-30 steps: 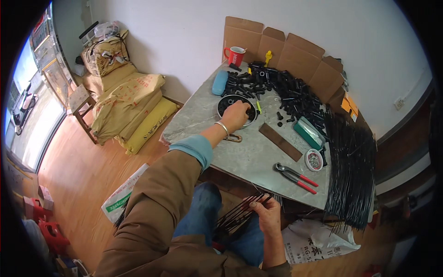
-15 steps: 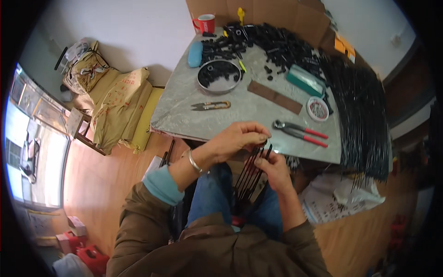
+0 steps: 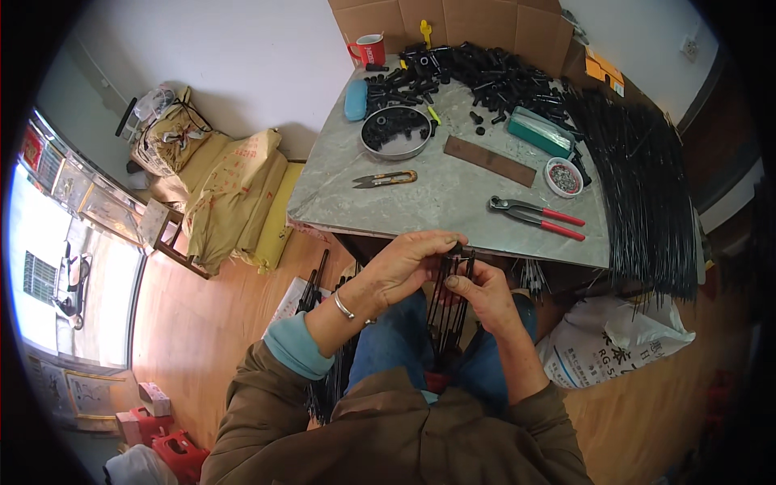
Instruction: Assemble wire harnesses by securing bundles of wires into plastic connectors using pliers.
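Above my lap, just off the near edge of the table (image 3: 323, 194), both hands work on a bundle of thin black rods (image 3: 446, 319) that stands roughly upright. My left hand (image 3: 400, 265) pinches a small dark piece (image 3: 457, 249) at the rods' upper ends. Fingers closed, my right hand (image 3: 489, 297) grips the rods just below, its thumb pressed on them. On the table nearby lie red-handled pincers (image 3: 537, 218) and thread snips (image 3: 385, 179). The fingers partly hide where rods and dark piece meet.
A metal bowl (image 3: 402, 149) holds black parts. Near it lie a brown strip (image 3: 489, 162), a teal box (image 3: 540, 133) and a white tub (image 3: 565, 193). Black plastic pieces (image 3: 505, 77) are heaped behind, long black rods (image 3: 647, 194) at right. A white sack (image 3: 614, 343) sits on the floor.
The view has shifted slightly. My left fingers have closed in over the rods' tops, and my hands are nearer together.
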`<state>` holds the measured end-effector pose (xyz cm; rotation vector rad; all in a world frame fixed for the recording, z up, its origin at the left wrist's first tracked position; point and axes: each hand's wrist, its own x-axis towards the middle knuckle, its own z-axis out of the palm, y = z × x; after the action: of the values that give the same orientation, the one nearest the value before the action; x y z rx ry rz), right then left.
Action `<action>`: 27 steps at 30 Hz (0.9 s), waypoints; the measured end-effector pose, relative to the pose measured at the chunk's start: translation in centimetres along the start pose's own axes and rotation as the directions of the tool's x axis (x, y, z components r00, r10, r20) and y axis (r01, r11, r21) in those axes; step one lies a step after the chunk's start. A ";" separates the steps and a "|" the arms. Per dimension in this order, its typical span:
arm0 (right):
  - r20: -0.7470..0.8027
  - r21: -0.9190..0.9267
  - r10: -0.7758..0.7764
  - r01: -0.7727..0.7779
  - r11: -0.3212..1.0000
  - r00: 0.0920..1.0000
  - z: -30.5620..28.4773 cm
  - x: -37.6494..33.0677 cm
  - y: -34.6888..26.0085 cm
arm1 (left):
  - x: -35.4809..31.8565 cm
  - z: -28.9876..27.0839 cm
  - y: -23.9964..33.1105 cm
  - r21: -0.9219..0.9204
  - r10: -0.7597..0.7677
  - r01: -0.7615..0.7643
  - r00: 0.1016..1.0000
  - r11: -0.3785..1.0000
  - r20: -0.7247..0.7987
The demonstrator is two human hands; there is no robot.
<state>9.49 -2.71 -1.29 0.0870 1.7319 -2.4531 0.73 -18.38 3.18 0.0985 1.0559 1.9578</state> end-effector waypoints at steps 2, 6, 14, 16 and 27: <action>-0.018 0.016 -0.032 0.032 0.999 0.999 0.1 -0.2 0.2 | -0.1 -0.1 -0.2 -0.014 0.020 -0.020 1.000 1.000 0.020; -0.011 0.031 -0.005 0.005 0.999 1.000 0.2 -0.1 -0.2 | 0.2 -0.6 -0.4 0.006 0.015 -0.015 1.000 1.000 0.002; -0.010 0.007 -0.009 0.009 1.000 1.000 -0.2 0.3 0.0 | 0.7 -0.4 -0.2 -0.011 -0.011 0.011 1.000 1.000 0.000; -0.012 0.004 -0.009 0.009 1.000 1.000 -0.2 0.3 0.0 | 0.6 -0.4 -0.2 -0.001 -0.011 0.011 1.000 1.000 -0.012; -0.021 0.009 -0.029 0.030 1.000 0.999 0.1 0.4 -0.1 | 0.5 -0.2 -0.1 -0.004 -0.002 0.002 1.000 1.000 -0.027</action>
<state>9.06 -2.83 -1.23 0.0893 1.7423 -2.4903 0.37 -18.17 2.83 0.0688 1.0696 1.9643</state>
